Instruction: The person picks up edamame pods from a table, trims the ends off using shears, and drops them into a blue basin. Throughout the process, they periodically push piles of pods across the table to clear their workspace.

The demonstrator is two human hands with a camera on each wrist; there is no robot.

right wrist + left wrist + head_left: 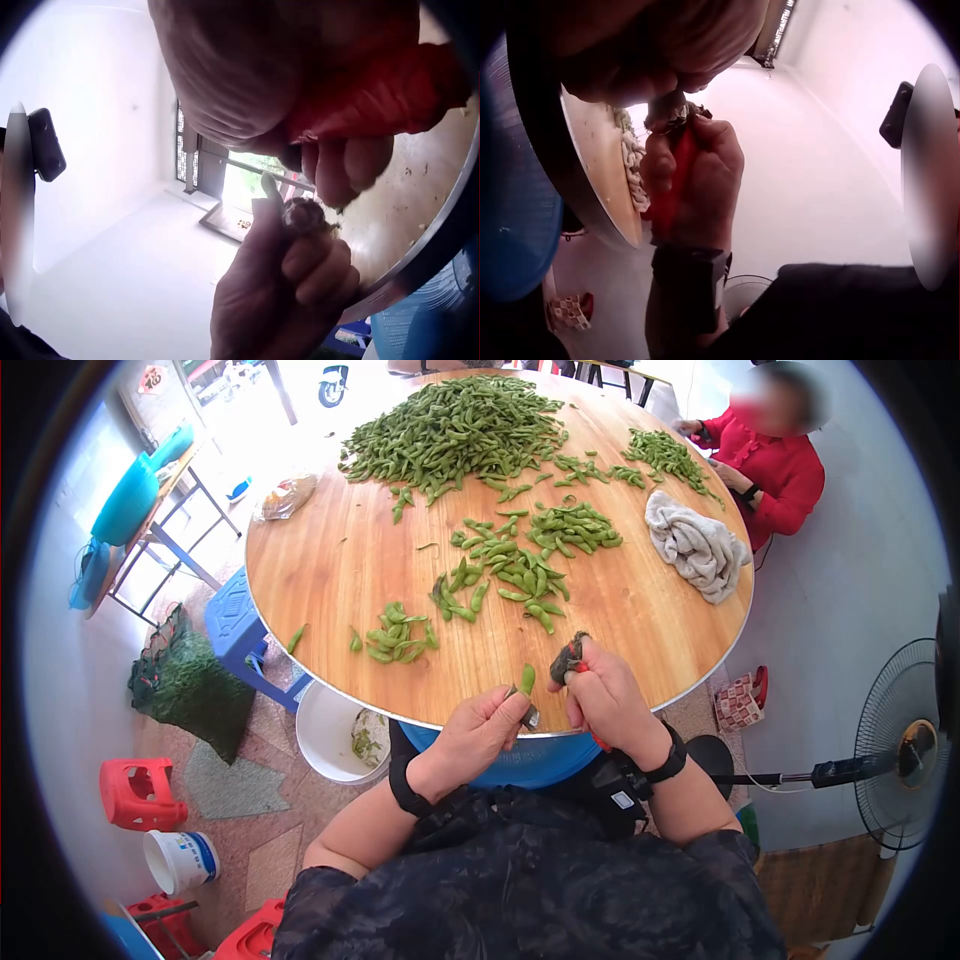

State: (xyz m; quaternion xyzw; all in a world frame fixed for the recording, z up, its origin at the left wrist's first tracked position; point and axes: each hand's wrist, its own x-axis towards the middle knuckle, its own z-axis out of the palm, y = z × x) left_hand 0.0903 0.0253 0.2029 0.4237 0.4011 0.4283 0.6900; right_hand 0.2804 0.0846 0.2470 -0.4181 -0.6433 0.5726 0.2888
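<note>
Near the table's front edge, my left hand (480,728) pinches a green soybean pod (528,678) that points up between thumb and forefinger. Dark, worn wrapping covers a finger of this hand. To its right, my right hand (618,698) grips a red-handled tool (382,94); its working end is hidden by the fingers. A dark wrap (568,658) covers the right forefinger. Just beyond the hands lie small groups of pods (398,635) and a looser scatter of pods (520,565).
A big heap of pods (455,435) covers the far side of the round wooden table (320,590). A crumpled cloth (695,545) lies at right, near a person in red (785,475). Below the edge stand a white bucket (325,735) and blue basket (535,762); a fan (905,750) stands right.
</note>
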